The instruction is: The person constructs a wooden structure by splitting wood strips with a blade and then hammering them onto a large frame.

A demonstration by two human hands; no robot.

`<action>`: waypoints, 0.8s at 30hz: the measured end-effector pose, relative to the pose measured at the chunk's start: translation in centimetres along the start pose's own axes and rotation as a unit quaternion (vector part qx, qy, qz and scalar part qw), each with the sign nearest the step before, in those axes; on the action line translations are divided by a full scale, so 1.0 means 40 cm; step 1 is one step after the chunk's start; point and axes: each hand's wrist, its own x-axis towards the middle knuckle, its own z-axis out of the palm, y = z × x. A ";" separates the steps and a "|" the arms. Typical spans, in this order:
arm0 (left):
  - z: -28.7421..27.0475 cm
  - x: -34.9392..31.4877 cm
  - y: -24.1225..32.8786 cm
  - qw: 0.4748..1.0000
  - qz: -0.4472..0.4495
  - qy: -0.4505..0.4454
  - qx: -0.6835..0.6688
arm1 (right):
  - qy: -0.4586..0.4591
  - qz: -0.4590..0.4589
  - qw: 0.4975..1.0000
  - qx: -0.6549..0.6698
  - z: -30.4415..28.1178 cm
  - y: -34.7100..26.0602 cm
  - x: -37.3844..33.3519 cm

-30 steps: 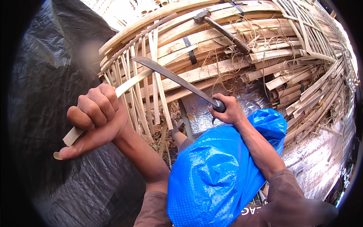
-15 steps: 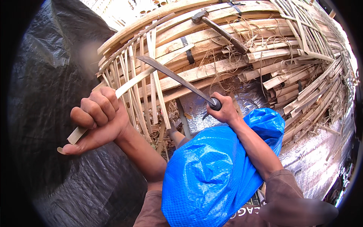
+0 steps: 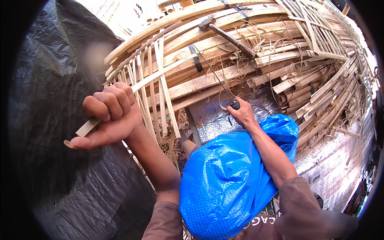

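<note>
One blue plastic cover (image 3: 220,188), bundled between the forearms; what it covers is hidden. One pale wooden strip (image 3: 148,81), clenched in the left hand (image 3: 114,110), its far end over the stacked planks (image 3: 192,85). One black-handled knife (image 3: 235,105), gripped in the right hand (image 3: 243,115), blade pointing toward the strip's far end; contact unclear. One hammer (image 3: 229,37), lying on the planks.

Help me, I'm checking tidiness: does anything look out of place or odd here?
Mildly: the hammer lies aslant across the stacked slats, at odds with their run, and thin curled shavings lie tangled near its handle end. Nothing looks plainly broken.
</note>
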 end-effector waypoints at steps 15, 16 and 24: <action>0.004 -0.011 -0.009 0.999 0.048 0.014 -0.008 | -0.010 0.048 0.999 0.001 0.030 0.032 0.043; 0.008 -0.016 -0.009 0.999 0.043 0.007 -0.007 | -0.009 0.056 0.998 -0.002 0.030 0.039 0.039; 0.006 -0.023 -0.007 0.994 0.054 0.088 0.034 | -0.001 0.065 0.997 0.039 0.022 0.038 0.022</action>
